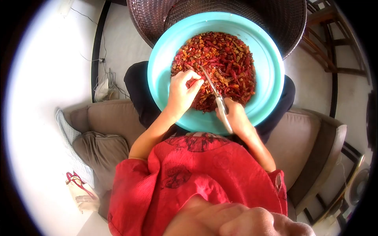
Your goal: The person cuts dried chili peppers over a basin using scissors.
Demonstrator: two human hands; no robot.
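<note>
A wide turquoise basin [273,74] rests over my lap, holding a heap of dried red chili pieces [232,55]. Above the heap, on the left, my left hand [184,89] pinches a red chili [191,83] between thumb and fingers. Scissors [221,110] with pale handles are in my right hand [235,115], its fingers wrapped round the grip at the basin's near right side. The blades point up and left over the chilies, their tips just right of my left hand's fingers.
Behind the basin stands a dark woven basket [291,27]. A brown sofa [114,118] extends on both sides of me, with a dark cushion [100,151] at left. A wooden chair [328,43] is at upper right; cables [111,78] lie at upper left.
</note>
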